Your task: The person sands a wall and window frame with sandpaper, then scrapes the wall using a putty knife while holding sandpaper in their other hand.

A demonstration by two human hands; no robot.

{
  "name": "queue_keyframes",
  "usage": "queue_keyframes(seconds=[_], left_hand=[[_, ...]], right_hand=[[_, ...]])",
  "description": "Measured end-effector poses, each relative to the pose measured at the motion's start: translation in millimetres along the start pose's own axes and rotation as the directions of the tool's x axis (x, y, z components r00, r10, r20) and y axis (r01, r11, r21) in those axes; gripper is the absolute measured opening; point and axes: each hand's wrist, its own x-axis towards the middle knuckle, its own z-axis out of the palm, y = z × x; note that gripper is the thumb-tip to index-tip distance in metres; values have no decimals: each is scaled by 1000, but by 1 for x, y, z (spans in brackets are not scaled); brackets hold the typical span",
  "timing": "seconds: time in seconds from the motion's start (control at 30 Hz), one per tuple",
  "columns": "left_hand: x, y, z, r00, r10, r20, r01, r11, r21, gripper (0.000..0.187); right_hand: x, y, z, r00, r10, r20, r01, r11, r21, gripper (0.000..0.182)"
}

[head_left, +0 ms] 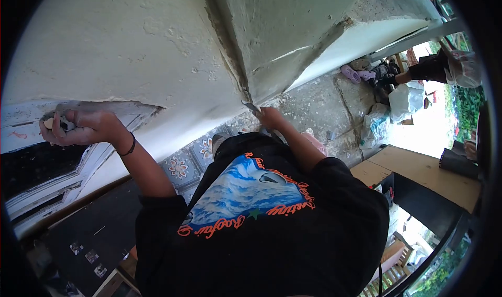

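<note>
My right hand [270, 118] is closed around a putty knife [251, 106]. Its flat metal blade points at the lower end of a rough groove [230, 48], where two pale wall faces meet. Off to the left, my left hand [83, 128] is raised with the palm up and the fingers curled. Grey smears cover its fingers, and something grey and pale shows between them; I cannot tell what it is. Behind that hand is the broken lower edge of the plaster [130, 107], above a white frame [89, 166].
Patterned tiles [180, 167] and a stained concrete floor [319, 101] lie below. Lilac clogs [350, 73] and plastic bags [375, 124] are on the right. Another person's leg [418, 72] shows there. A wooden tabletop [418, 166] stands at lower right, a dark panel [89, 234] at lower left.
</note>
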Motion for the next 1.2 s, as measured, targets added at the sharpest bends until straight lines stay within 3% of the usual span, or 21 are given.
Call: queue_keyframes(seconds=[0.03,0.13,0.27,0.43,0.53,0.6,0.73,0.83,0.93,1.0,1.07,1.13,1.2], left_hand=[[-1,3,0,998,-57,0,57,994,-92,25],[-2,5,-4,994,-105,20,107,989,-99,24],[-1,4,-1,999,-45,-6,45,999,25,23],[1,19,3,972,-223,-81,209,966,-151,23],[4,22,-3,975,-217,-39,205,958,-202,25],[4,20,-13,986,-165,-20,160,975,-155,28],[9,15,-31,977,-196,85,209,960,-184,28],[12,16,-35,968,-221,118,237,959,-152,27],[14,22,-33,961,-265,86,278,929,-244,27],[16,30,-31,926,-371,67,376,896,-236,30],[16,33,-26,924,-381,36,377,891,-255,30],[15,30,-26,924,-381,22,372,887,-274,28],[15,34,-28,923,-383,30,379,894,-241,25]], right_hand=[[2,3,-6,1000,15,-7,-15,1000,-1,41],[5,4,-17,998,20,-60,-18,999,31,41],[-4,-6,-18,995,23,-92,-13,995,102,41],[-32,-15,-8,986,51,-158,5,942,335,34],[-39,-15,-11,989,50,-136,3,933,360,32],[-39,-12,-16,977,6,-214,60,951,302,30],[-39,-16,-23,939,-40,-342,182,900,395,30],[-38,-21,-28,933,-56,-355,201,901,384,31],[-37,-26,-30,924,-96,-371,251,883,397,30],[-33,-21,-24,928,-97,-359,252,873,417,29],[-34,-19,-20,921,-96,-377,293,808,511,29],[-41,-22,-26,940,-99,-327,272,796,541,29],[-49,-26,-31,981,22,-194,125,692,711,29]])
